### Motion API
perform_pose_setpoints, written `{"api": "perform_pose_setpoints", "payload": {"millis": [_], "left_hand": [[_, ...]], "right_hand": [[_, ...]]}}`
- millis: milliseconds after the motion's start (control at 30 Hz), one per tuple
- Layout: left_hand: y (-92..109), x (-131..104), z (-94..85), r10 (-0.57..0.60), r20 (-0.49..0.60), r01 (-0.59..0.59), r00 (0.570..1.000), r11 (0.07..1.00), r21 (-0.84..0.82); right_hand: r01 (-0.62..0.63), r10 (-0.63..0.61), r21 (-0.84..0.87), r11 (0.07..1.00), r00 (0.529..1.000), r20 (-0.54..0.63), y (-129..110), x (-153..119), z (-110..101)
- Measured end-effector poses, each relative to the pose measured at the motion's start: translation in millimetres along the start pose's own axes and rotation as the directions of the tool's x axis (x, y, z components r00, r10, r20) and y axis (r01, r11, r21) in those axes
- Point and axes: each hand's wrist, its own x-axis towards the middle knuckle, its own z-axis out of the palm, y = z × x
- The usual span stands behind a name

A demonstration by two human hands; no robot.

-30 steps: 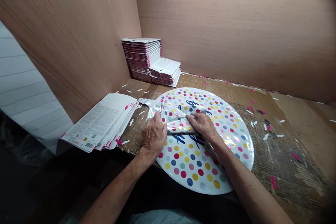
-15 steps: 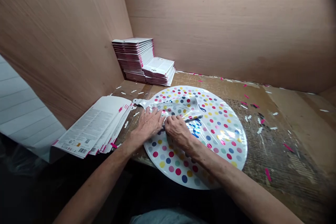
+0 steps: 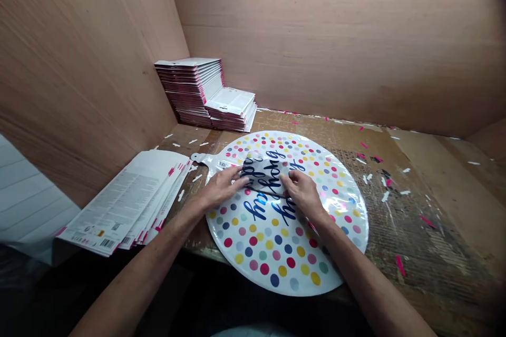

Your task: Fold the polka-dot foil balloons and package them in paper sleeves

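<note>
A round white foil balloon [image 3: 272, 242] with coloured dots and blue script lies flat on the bench, its narrow neck [image 3: 201, 158] pointing left. Whether it is one sheet or a pile, I cannot tell. Over its middle is a small folded foil balloon [image 3: 263, 171], greyish and shiny, with script showing on it. My left hand [image 3: 221, 188] grips its left edge between thumb and fingers. At the right edge my right hand [image 3: 304, 192] pinches it, fingers curled. The underside of the folded piece is hidden.
Printed white card sleeves [image 3: 122, 200] lie fanned at the bench's left edge. Taller stacks of folded card packs [image 3: 193, 89] stand in the back corner. Wooden panels [image 3: 316, 37] close off the back and left. White and pink paper scraps [image 3: 385, 196] litter the worn cardboard surface.
The dotted foil under my hands has become a smaller folded piece with script showing. My hands have moved apart, the right one going right, and more script on the balloon beneath is uncovered.
</note>
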Motion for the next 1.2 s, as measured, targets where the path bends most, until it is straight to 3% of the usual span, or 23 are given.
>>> {"api": "perform_pose_setpoints", "payload": {"millis": [100,167,267,333,400,467,567,700,767,833,900,1000,1100,1167,1200], "left_hand": [[18.8,9.3,12.4,-0.276,-0.175,0.303,0.945,0.940,0.154],[28.2,13.3,21.1,-0.378,-0.248,0.431,0.892,0.877,0.215],[33.4,16.0,31.1,-0.413,-0.292,0.483,0.863,0.843,0.236],[32.0,17.0,35.6,-0.404,-0.297,0.478,0.865,0.844,0.244],[28.8,17.9,38.6,-0.402,-0.290,0.475,0.868,0.843,0.252],[25.1,17.7,39.9,-0.399,-0.284,0.469,0.872,0.848,0.248],[20.6,12.9,37.6,-0.368,-0.315,0.436,0.875,0.881,0.181],[20.7,-0.7,30.2,-0.340,-0.434,0.361,0.835,0.932,-0.035],[24.6,-6.7,28.9,-0.324,-0.336,0.244,0.884,0.935,-0.259],[31.4,-11.3,30.9,-0.269,-0.242,0.119,0.932,0.860,-0.496],[39.9,-16.4,34.7,-0.254,-0.260,0.048,0.932,0.795,-0.605],[47.6,-30.7,35.5,-0.269,-0.315,0.048,0.910,0.824,-0.565],[36.1,-57.8,18.8,-0.297,-0.363,0.127,0.883,0.896,-0.425],[16.7,-81.9,-2.4,-0.332,-0.501,0.276,0.799,0.943,-0.184],[5.1,-94.3,-14.3,-0.334,-0.575,0.394,0.747,0.919,-0.022]], "right_hand": [[-0.050,0.033,-0.326,0.944,0.998,-0.057,-15.5,18.7,8.6],[-0.077,0.072,-0.523,0.849,0.997,-0.031,-23.2,26.9,11.4],[-0.081,0.135,-0.655,0.751,0.990,0.033,-33.7,37.3,12.0],[-0.033,0.077,-0.683,0.729,0.996,0.034,-42.8,47.3,11.4],[0.094,-0.023,-0.689,0.719,0.994,0.111,-53.9,60.8,11.2],[0.237,-0.085,-0.659,0.714,0.963,0.255,-65.1,74.3,11.1],[0.321,-0.085,-0.600,0.732,0.918,0.387,-73.5,81.1,8.5],[0.359,-0.148,-0.518,0.776,0.903,0.404,-59.7,50.1,0.7],[0.359,-0.196,-0.437,0.825,0.906,0.374,-47.1,25.9,-1.8],[0.333,-0.230,-0.313,0.889,0.918,0.323,-37.2,4.6,-2.0],[0.277,-0.223,-0.159,0.948,0.930,0.291,-33.0,-10.5,0.0],[0.237,-0.232,0.031,0.971,0.904,0.360,-35.4,-25.0,3.0],[0.276,-0.276,0.052,0.960,0.888,0.369,-32.9,-37.3,-1.3],[0.251,-0.243,0.019,0.968,0.911,0.334,-21.1,-43.6,-9.1],[0.228,-0.218,0.008,0.974,0.919,0.330,-12.7,-45.7,-13.5]]}}
